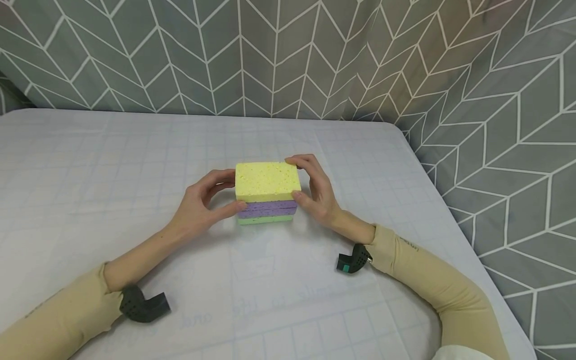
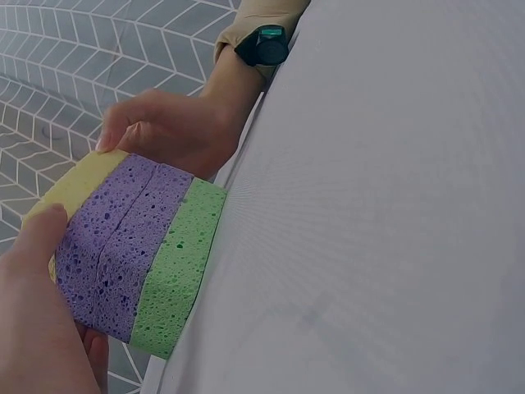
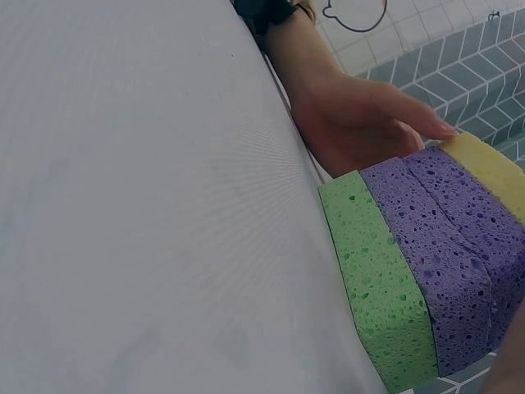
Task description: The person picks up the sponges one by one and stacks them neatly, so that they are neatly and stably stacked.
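Note:
A stack of sponges stands on the white table, a green sponge (image 1: 265, 219) at the bottom, two purple sponges (image 2: 123, 238) above it and a yellow sponge (image 1: 267, 180) on top. My left hand (image 1: 204, 202) holds the stack's left end, its thumb at the front corner where yellow meets purple and its fingers toward the back. At the opposite end, my right hand (image 1: 317, 192) grips the yellow sponge between thumb, at the near corner, and fingers, at the far corner. Small pores and roughly aligned front faces show in the right wrist view, where the green sponge (image 3: 377, 287) meets the tabletop.
A white cloth with a faint grid and pale lettering covers the table (image 1: 135, 150). Behind and to the right hangs a grey curtain (image 1: 256, 60) with white zigzag lines. Each wrist carries a black camera, one (image 1: 143, 304) on the left, another (image 1: 353, 259) on the right.

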Available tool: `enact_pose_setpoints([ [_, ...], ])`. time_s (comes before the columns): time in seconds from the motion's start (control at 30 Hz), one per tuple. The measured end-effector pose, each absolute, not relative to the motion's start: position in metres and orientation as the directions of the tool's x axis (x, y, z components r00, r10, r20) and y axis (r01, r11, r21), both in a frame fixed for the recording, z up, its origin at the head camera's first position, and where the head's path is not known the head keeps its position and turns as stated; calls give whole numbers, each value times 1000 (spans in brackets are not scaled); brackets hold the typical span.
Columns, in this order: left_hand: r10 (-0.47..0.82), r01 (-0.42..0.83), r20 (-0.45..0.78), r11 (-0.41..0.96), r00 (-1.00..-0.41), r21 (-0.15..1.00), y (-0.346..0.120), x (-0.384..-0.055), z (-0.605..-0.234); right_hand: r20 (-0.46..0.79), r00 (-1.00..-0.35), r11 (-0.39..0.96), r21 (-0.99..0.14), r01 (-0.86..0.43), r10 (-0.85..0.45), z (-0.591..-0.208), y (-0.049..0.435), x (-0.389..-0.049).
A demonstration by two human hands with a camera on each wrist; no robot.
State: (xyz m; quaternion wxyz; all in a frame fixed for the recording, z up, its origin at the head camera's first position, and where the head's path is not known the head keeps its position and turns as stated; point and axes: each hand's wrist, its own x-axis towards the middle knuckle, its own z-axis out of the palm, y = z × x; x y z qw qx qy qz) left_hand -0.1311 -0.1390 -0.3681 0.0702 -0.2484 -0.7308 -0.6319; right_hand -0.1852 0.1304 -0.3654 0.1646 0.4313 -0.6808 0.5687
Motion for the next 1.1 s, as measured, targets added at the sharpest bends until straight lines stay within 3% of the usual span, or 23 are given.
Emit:
enact_pose_setpoints([
  [1.1,252,453,416,112,-874,884,-139,-131,-368,638,-627,-12,-706,-708,-447,-365,131,-187],
])
